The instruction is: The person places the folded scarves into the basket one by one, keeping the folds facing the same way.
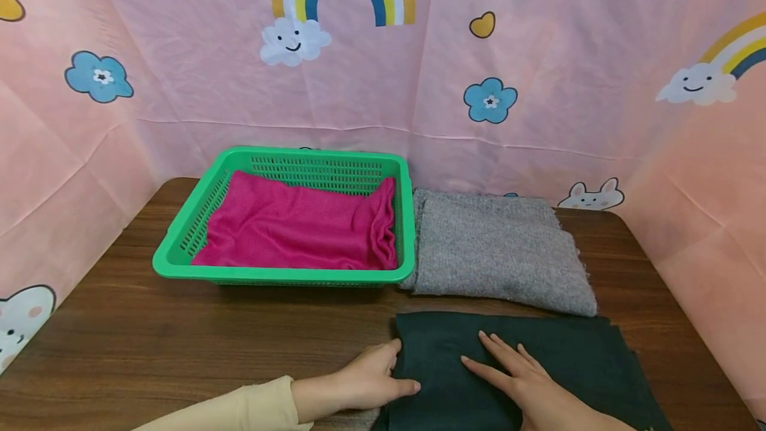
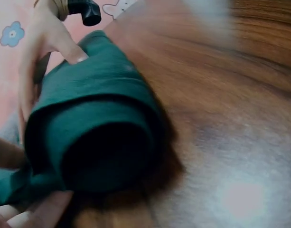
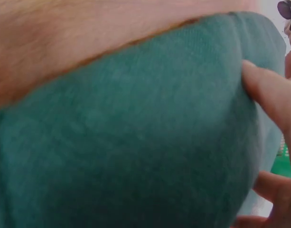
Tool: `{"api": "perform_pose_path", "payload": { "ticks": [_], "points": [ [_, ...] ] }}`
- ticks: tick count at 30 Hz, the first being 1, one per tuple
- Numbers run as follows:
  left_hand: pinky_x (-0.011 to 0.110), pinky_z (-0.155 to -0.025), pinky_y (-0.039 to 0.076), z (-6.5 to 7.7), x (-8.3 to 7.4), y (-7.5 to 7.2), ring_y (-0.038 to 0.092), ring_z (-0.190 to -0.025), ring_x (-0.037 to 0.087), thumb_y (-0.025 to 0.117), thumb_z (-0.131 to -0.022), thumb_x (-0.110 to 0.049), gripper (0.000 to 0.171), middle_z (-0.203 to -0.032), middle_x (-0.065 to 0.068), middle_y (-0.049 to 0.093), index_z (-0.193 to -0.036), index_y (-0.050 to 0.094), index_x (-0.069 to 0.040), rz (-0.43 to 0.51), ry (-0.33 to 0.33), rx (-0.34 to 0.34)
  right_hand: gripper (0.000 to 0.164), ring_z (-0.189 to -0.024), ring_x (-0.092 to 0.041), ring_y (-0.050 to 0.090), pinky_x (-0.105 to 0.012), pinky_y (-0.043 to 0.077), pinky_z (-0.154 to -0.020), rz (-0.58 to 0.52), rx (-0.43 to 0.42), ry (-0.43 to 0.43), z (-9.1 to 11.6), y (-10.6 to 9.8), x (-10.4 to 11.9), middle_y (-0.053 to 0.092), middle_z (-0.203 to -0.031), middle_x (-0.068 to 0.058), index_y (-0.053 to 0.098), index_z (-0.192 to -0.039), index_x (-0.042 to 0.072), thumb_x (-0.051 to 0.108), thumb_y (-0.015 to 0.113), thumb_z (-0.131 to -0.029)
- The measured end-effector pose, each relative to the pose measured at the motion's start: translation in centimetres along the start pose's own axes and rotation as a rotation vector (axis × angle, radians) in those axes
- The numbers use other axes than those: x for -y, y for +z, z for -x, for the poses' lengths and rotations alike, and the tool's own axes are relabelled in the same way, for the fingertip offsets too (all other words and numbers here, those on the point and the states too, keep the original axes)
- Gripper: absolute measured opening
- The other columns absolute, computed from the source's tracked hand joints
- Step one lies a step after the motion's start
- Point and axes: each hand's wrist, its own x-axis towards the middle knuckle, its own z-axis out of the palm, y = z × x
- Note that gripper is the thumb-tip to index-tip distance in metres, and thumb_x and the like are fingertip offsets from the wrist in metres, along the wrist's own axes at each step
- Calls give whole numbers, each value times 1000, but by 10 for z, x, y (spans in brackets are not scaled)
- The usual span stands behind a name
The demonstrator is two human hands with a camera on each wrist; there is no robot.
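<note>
A folded dark green cloth (image 1: 574, 358) lies at the front right of the table. My left hand (image 1: 365, 378) holds its left edge, and the left wrist view has fingers (image 2: 52, 209) and thumb on either side of a fold. Spread across the top of the cloth, my right hand (image 1: 532, 384) rests with its fingers fairly straight. Seen from its end in the left wrist view, the green cloth (image 2: 102, 85) bends into a rounded loop. In the right wrist view the cloth fills most of the picture, with left-hand fingers (image 3: 273, 95) at its far edge.
A green plastic basket (image 1: 299, 275) stands at the back left with a folded magenta cloth (image 1: 299, 225) inside. Right beside it lies a folded grey cloth (image 1: 497, 245). More grey fabric (image 1: 347, 421) peeks out below my left wrist. A printed pink curtain (image 1: 371, 85) surrounds the table (image 1: 179, 344).
</note>
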Motion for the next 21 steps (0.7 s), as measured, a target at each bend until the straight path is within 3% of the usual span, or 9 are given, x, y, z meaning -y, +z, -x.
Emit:
{"api": "perform_pose_path", "payload": {
  "ticks": [10,18,21],
  "points": [
    [55,-94,44,7,13,-12,53,-115,45,69,-86,-17,63,-121,34,55,-129,42,21,-72,23,0,95,-136,-51,26,-76,25,-95,-18,6,-21,-15,6,18,27,-153,-23,37,-148,28,68,70,-68],
    [54,-85,47,25,28,-32,59,-100,40,70,-86,-16,55,-107,27,60,-122,48,19,-90,4,-11,95,-140,-48,20,-74,23,-99,-67,83,3,-35,9,39,21,-156,-22,33,-149,29,65,71,-70],
    [55,-87,47,31,32,-37,58,-102,40,70,-86,-16,59,-111,30,59,-125,45,22,-95,6,-22,95,-142,-46,18,-73,23,-101,-67,114,21,-41,10,46,19,-157,-21,32,-150,29,65,71,-71]
  ]
}}
